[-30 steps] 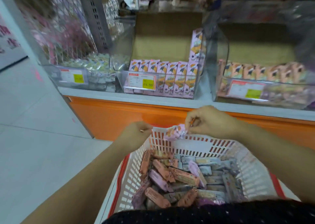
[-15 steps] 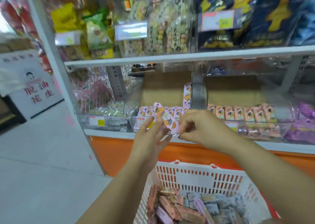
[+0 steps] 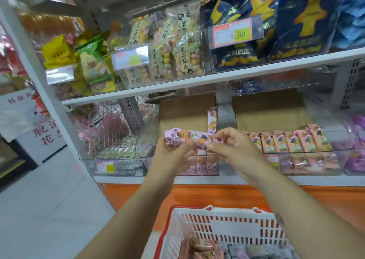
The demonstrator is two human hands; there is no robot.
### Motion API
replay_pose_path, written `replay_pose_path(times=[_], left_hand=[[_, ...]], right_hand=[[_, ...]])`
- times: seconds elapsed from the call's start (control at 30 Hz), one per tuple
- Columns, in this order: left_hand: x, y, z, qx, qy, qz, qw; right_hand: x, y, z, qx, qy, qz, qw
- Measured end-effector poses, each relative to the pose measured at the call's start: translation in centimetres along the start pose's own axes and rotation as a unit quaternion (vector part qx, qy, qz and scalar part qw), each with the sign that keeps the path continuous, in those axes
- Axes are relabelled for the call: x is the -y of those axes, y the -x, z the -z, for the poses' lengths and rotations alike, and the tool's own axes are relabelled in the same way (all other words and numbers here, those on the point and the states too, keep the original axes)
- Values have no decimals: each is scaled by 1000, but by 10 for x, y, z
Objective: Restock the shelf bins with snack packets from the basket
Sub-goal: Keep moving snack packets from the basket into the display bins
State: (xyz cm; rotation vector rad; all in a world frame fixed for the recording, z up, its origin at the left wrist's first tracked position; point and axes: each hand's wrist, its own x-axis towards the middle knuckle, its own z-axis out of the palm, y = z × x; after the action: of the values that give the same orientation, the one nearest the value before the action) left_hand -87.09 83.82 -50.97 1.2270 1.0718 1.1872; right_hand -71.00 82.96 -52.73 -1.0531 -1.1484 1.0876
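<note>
Both hands hold a pink snack packet (image 3: 188,137) level in front of the middle clear bin (image 3: 149,140). My left hand (image 3: 173,154) grips its left end and my right hand (image 3: 231,146) pinches its right end. That bin holds a row of matching pink packets (image 3: 203,165) behind the hands. To its right, another bin holds orange-pink packets (image 3: 292,140). The white basket (image 3: 223,217) with a red rim sits below at the bottom, with several packets (image 3: 199,249) in it.
An upper shelf (image 3: 217,77) carries bagged snacks and price tags. A left bin (image 3: 114,152) holds small wrapped sweets. A white upright post (image 3: 45,85) stands at the left, with tiled floor (image 3: 39,209) beyond. An orange base panel (image 3: 227,195) runs under the bins.
Both hands rose from the basket rim with the pink packet up to the middle bin. The left hand now grips the packet's end. The view tilted upward.
</note>
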Motion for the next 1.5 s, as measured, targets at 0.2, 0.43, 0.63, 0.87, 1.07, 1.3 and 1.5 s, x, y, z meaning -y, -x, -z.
replay_pose_path(times=[0.2, 0.43, 0.63, 0.87, 1.07, 1.3, 1.5], left_hand=[[-29, -24, 11, 87, -304, -68, 946], [-37, -62, -8, 184, -427, -22, 885], [-5, -119, -15, 19, -251, -5, 968], [26, -165, -45, -117, -168, 99, 974], [41, -175, -60, -86, -348, 48, 932], [39, -173, -54, -54, -410, 19, 910], [30, -131, -50, -86, -443, -130, 883]], right_hand=[[-6, -16, 12, -35, 0, -1, 999], [-15, -30, 23, -67, -3, 42, 997], [-26, -34, 33, -127, 297, 141, 936], [-37, -37, 32, -90, 361, 94, 923], [-37, -38, 33, -89, 370, 100, 919], [-38, -40, 35, -87, 363, 104, 922], [-29, -33, 34, -127, 360, 165, 909]])
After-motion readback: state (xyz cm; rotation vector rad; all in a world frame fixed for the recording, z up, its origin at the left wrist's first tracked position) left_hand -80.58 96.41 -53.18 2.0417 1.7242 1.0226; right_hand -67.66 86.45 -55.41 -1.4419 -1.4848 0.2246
